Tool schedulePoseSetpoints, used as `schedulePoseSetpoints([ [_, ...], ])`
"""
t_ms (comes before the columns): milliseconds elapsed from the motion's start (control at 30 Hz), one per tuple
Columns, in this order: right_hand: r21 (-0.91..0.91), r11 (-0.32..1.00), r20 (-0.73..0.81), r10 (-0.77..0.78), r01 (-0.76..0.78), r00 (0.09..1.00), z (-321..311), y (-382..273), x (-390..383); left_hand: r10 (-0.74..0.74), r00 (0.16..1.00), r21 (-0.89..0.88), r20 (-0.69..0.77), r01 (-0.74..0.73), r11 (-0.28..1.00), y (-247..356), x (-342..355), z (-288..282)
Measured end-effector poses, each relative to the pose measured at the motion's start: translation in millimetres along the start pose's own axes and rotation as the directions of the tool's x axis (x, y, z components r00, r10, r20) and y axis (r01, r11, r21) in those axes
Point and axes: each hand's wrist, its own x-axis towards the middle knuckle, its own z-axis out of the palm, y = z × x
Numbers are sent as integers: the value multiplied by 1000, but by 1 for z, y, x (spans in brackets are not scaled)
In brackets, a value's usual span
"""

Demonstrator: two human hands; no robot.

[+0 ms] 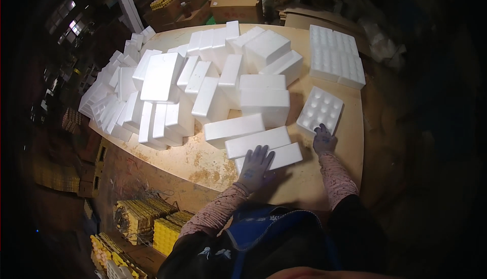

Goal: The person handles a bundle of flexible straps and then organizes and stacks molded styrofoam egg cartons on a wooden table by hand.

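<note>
My left hand (255, 169) spread flat on white foam block (288, 156); right hand (324, 140) at 6 o'clock on dimpled tray (320, 105) (grip: can't tell).

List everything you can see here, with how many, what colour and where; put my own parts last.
Foam blocks: many, too piled to count, white, left and centre of table
Dimpled block: one, white, table's right side
Dimpled group: several pieces close together, white, table's far right
Table: one, light brown, centre
Cartons: several, brown, beyond table
Tray stacks: several, yellow, lower left
Apron: one, blue, bottom centre
Sleeves: two, pink patterned, forearms
Left hand: one, grey-gloved, on nearest foam block
Right hand: one, grey-gloved, at dimpled block's near edge
</note>
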Motion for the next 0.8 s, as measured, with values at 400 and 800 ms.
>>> schedulePoseSetpoints([
  [400,-291,941,-66,158,-170,985,-85,102,-296,335,879,-358,339,-208,910,91,-7,101],
  [800,140,953,201,237,-267,951,-96,-46,-290,187,959,-822,214,74,564,114,102,193],
])
